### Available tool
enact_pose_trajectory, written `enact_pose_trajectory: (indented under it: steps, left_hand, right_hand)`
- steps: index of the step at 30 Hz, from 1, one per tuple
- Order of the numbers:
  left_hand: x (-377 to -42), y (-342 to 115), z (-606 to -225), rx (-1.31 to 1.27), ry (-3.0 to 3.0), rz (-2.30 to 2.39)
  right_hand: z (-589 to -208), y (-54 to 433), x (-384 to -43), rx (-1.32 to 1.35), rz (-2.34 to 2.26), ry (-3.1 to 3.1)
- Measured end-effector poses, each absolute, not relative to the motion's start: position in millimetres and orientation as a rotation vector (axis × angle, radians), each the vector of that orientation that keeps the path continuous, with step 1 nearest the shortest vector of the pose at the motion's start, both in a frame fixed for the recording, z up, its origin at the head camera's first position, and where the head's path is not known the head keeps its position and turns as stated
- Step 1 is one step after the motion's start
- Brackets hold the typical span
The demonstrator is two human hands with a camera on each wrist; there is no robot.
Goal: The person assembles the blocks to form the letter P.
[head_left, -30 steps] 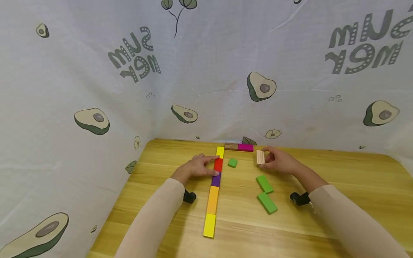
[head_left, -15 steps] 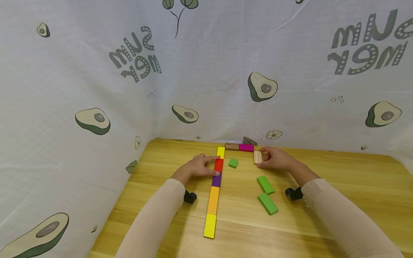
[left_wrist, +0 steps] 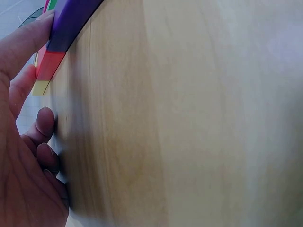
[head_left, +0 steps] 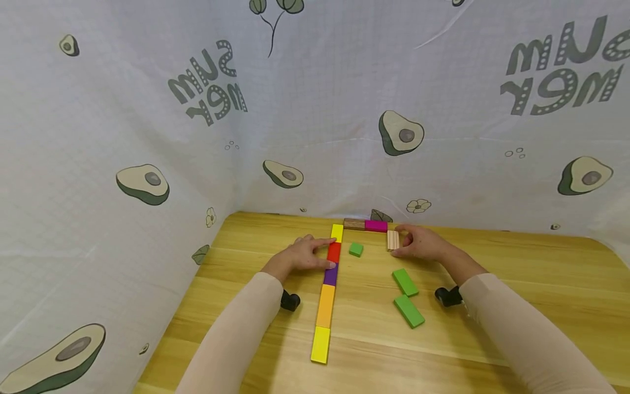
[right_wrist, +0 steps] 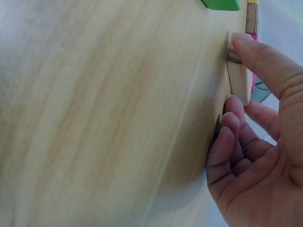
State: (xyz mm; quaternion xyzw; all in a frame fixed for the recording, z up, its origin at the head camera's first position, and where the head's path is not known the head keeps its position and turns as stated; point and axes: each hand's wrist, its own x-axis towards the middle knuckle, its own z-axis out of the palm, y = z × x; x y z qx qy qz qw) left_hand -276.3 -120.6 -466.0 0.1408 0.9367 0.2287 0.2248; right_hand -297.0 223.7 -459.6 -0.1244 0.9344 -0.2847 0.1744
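My left hand [head_left: 306, 254] touches a row of flat blocks on the wooden table. Its extended index finger lies at the red block [head_left: 333, 251], near the yellow block [head_left: 337, 232] at the far end. The thumb touches the purple block [left_wrist: 73, 26], while the other fingers are bent, as the left wrist view shows. Between thumb and index finger, my right hand [head_left: 420, 243] pinches a pale, grooved wooden block [head_left: 393, 241]. That block stands at the right end of the magenta block [head_left: 376, 226], which adjoins a brown block [head_left: 354, 224].
Nearer me, the row continues with an orange block [head_left: 325, 306] and a second yellow block [head_left: 320, 345]. A small green block [head_left: 356, 249] lies right of the row. Two longer green blocks [head_left: 404, 282] lie before my right hand. A printed cloth [head_left: 334, 137] hangs behind the table.
Over the first half second, my right hand moved slightly left with the pale wooden block, bringing it closer to the magenta block. Since then it has stayed still. The left hand keeps its place.
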Motion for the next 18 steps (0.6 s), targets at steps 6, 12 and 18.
enact_pose_trajectory:
  steps: [6,12,18]
  left_hand:
    - [-277,-122,-467,0.388,2.586,0.625]
    - [-276,-122,-468,0.384,2.584,0.63]
    - [-277,-122,-468,0.385,2.587,0.633]
  right_hand:
    - [-457,211,-292,-0.375,-0.74,2.759]
    - [-456,167,-276,-0.542,-0.634,2.852]
    - [-456,133,-268,-0.653,-0.508,2.869]
